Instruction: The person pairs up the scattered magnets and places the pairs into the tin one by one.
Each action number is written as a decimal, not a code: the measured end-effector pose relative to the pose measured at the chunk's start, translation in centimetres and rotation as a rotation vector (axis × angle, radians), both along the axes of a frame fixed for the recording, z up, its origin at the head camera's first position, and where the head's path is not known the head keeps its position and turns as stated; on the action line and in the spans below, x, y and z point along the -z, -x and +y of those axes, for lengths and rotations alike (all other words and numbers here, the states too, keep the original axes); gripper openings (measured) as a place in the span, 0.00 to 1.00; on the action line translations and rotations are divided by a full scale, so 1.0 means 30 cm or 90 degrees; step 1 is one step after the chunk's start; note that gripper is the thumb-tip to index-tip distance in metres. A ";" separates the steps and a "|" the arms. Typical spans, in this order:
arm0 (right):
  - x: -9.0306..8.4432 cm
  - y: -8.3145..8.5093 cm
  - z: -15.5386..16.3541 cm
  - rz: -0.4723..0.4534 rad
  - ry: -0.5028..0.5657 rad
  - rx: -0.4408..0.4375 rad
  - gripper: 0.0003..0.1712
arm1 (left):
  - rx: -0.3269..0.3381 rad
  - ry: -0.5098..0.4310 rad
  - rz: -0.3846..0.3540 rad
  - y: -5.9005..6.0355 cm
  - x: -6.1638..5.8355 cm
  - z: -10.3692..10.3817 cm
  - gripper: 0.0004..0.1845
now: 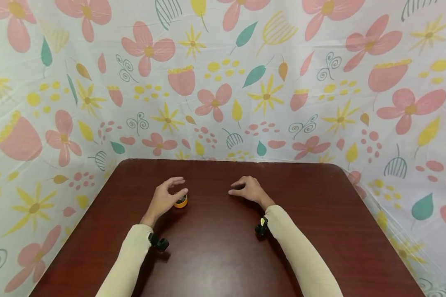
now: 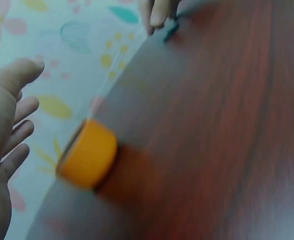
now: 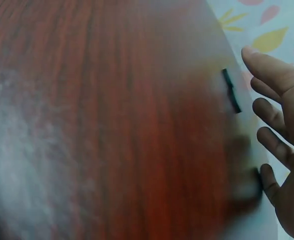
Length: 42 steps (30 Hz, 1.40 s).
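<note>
My left hand (image 1: pixel 164 199) hovers beside a small round orange thing (image 1: pixel 181 202) on the dark wooden table. In the left wrist view this orange thing (image 2: pixel 90 156) is a short cylinder with a dark inside; whether it is a tub or a tape roll cannot be told. The fingers of the left hand (image 2: pixel 9 115) are spread apart from it. To the right, my right hand (image 1: pixel 250 189) is held over the table with relaxed fingers and nothing visible in it. A thin dark strip (image 3: pixel 232 91) shows near the right hand (image 3: pixel 282 115), apart from the thumb.
The glossy reddish-brown table (image 1: pixel 215 247) has rounded far corners. A flower-patterned cloth (image 1: pixel 223 82) hangs behind it and along both sides. Small black devices, one on the left wrist (image 1: pixel 158 242) and one on the right wrist (image 1: pixel 261 227), sit on the sleeves.
</note>
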State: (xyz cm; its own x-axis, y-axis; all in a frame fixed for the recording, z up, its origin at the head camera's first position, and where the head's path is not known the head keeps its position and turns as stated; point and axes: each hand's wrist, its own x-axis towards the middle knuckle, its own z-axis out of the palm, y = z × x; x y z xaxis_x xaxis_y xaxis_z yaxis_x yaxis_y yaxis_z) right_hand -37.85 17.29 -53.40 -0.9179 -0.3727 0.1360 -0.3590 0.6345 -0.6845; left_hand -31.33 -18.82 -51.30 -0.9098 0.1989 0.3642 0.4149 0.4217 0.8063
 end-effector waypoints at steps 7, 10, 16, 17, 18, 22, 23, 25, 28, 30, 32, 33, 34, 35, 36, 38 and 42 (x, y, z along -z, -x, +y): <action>0.032 0.001 -0.007 0.020 -0.021 0.006 0.17 | -0.053 -0.014 -0.036 -0.028 0.083 -0.088 0.35; 0.043 0.003 -0.007 0.028 -0.012 0.006 0.15 | -0.053 -0.004 -0.048 -0.035 0.108 -0.096 0.37; 0.055 0.007 -0.007 0.044 -0.001 0.003 0.13 | -0.037 0.017 -0.065 -0.042 0.131 -0.082 0.39; 0.057 0.008 -0.007 0.047 -0.002 0.004 0.13 | -0.037 0.019 -0.067 -0.041 0.133 -0.079 0.39; 0.057 0.008 -0.008 0.050 -0.001 0.004 0.12 | -0.039 0.017 -0.071 -0.041 0.134 -0.078 0.40; 0.057 0.004 -0.011 0.058 0.003 0.004 0.11 | -0.047 0.028 -0.078 -0.038 0.142 -0.077 0.40; 0.057 0.004 -0.012 0.060 0.003 0.004 0.10 | -0.047 0.031 -0.078 -0.037 0.144 -0.078 0.40; 0.055 0.001 -0.014 0.060 0.006 0.004 0.09 | -0.048 0.036 -0.080 -0.035 0.147 -0.079 0.39; 0.052 -0.001 -0.015 0.057 0.011 0.006 0.08 | -0.048 0.040 -0.081 -0.033 0.150 -0.080 0.39; 0.049 -0.002 -0.014 0.050 0.011 0.009 0.09 | -0.047 0.040 -0.082 -0.032 0.152 -0.081 0.39; 0.048 -0.003 -0.010 0.042 0.012 0.011 0.09 | -0.047 0.039 -0.082 -0.031 0.154 -0.082 0.38; 0.047 -0.003 -0.009 0.038 0.011 0.012 0.10 | -0.047 0.040 -0.083 -0.031 0.154 -0.082 0.38; 0.046 -0.004 -0.006 0.035 0.012 0.012 0.10 | -0.047 0.039 -0.083 -0.031 0.155 -0.082 0.38; 0.045 -0.004 -0.004 0.035 0.013 0.011 0.10 | -0.047 0.040 -0.084 -0.031 0.155 -0.082 0.38; 0.043 -0.004 -0.002 0.032 0.016 0.012 0.10 | -0.048 0.041 -0.083 -0.032 0.155 -0.082 0.38; 0.041 -0.005 0.003 0.033 0.019 0.010 0.11 | -0.048 0.043 -0.083 -0.032 0.154 -0.082 0.37; 0.038 -0.007 0.008 0.037 0.015 0.008 0.11 | -0.048 0.040 -0.080 -0.034 0.152 -0.082 0.37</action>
